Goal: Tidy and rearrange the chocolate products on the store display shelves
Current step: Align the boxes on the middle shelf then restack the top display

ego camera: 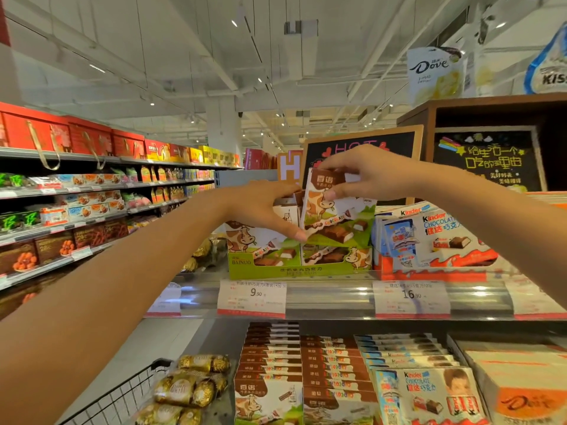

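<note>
Shelf (337,297): top tier, clear lip in front, Kinder tray (435,268) touching on the right.
Green tray (294,269): open above, room to slot.
Cow chocolate pack (319,200): upright over the tray, being seated.
Right hand (365,176): pinches its top.
Left hand (260,207): fingers probably steadying its side; next, lower it straight.

On the upper shelf (331,294), the cow-print display carton (294,265) stands just left of the Kinder tray (435,259). Chalkboard signs (487,157) stand behind them. Below, stacked chocolate boxes (273,363) lie right of the gold-wrapped packs (190,388).
</note>
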The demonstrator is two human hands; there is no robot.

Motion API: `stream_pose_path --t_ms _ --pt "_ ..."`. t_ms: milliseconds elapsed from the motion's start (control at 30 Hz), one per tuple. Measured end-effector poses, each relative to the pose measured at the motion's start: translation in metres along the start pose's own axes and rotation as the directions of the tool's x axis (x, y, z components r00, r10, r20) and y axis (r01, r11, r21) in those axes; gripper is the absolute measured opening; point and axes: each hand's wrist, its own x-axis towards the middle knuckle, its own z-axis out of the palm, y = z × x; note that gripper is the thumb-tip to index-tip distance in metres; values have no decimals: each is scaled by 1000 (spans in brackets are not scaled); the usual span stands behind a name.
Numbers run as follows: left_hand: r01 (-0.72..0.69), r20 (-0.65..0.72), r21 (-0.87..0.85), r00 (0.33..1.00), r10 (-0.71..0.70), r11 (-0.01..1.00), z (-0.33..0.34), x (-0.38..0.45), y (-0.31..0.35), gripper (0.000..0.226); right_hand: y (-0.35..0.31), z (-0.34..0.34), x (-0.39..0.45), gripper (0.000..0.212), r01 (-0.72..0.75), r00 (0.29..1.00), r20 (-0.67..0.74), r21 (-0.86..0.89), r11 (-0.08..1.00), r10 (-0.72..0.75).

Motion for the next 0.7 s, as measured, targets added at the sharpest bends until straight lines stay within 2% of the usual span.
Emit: stream_pose_path --t_ms 133,200,300,367,467,600,700 --pt "-37 -70 156 996 48 987 3 -6 10 107 3 -8 -7 46 16 995 -95 14 1000 -15" --pt "-59 -95 117 993 70 991 5 -8 13 99 2 -11 -9 39 12 995 -99 53 999 -7" --pt "-51 -131 35 990 55 998 7 -8 14 78 3 -22 -12 28 -34 983 -160 297 954 85" --pt "-41 -161 85 985 54 996 9 -7 14 78 6 -32 -11 27 -65 942 -267 450 891 203" --pt "-41 -169 162 983 69 986 10 -4 13 82 8 -42 -5 24 -52 865 -382 579 814 327" --pt "-23 -202 73 979 37 997 14 0 16 70 4 -44 1 27 -21 811 -462 592 806 360" --pt "8 -335 163 941 48 987 18 5 25 58 1 -42 2 25 -8 788 -497 582 813 363"
